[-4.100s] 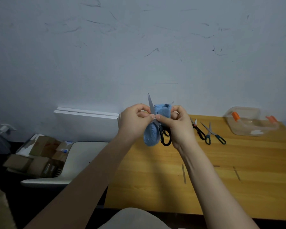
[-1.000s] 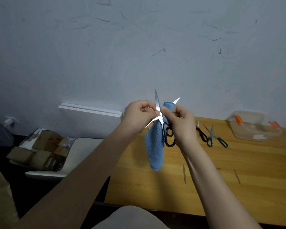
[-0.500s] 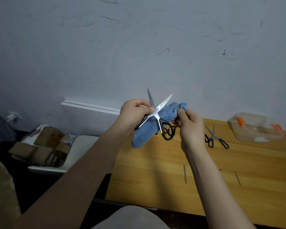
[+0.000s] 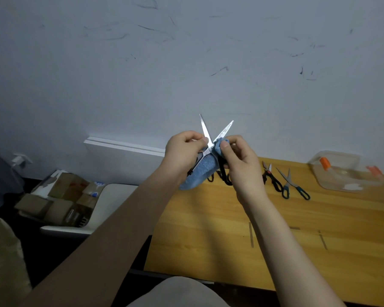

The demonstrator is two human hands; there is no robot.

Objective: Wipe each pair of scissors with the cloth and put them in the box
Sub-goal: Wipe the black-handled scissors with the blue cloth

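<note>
- Both forearms are raised in front of the person's chest, above the near-left part of a yellow wooden table (image 4: 231, 229), with the hands brought together at the middle of the view.
- A pair of black-handled steel scissors (image 4: 206, 136) is held between the hands, clear of the table, with the blades spread in a V.
- Both blade tips are pointed up towards the grey wall; the black handles hang below, and the long axis stands close to upright.
- The left hand (image 4: 183, 151) is seen with its fingers curled, one side of the scissors being gripped near the pivot.
- A blue terry cloth (image 4: 203, 170) is pinched against the right-hand blade by the thumb and fingers of the right hand (image 4: 242, 167); the rest of the cloth is draped down between the hands.
- Red-and-black shears (image 4: 272, 177) and teal-handled scissors (image 4: 292, 185) are laid on the table to the right, near a clear plastic box with orange clips (image 4: 341, 153).
</note>
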